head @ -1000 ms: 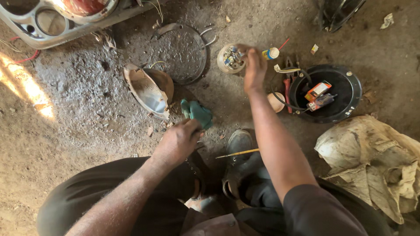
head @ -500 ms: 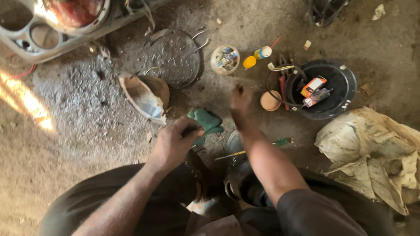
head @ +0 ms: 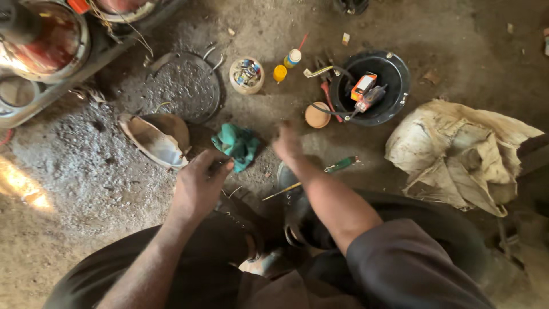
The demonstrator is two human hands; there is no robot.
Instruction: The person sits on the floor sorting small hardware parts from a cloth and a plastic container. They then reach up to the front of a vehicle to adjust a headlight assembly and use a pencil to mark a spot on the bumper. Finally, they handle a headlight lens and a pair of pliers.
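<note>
Since the earlier frame the right hand (head: pixel 287 144) has drawn back from the small tub (head: pixel 246 75) toward the body, blurred, its grip unreadable. The left hand (head: pixel 200 184) pinches the green cloth (head: pixel 238 146), which lies on the floor just ahead-right of it, between both hands.

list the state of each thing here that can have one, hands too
left hand: closed on the edge of the green cloth
right hand: raised, blurred, grip unclear
green cloth: crumpled on the ground
screwdriver: lying flat
small tub: open, full of small parts
black bowl: upright, holding boxes
tan sack: crumpled
</note>
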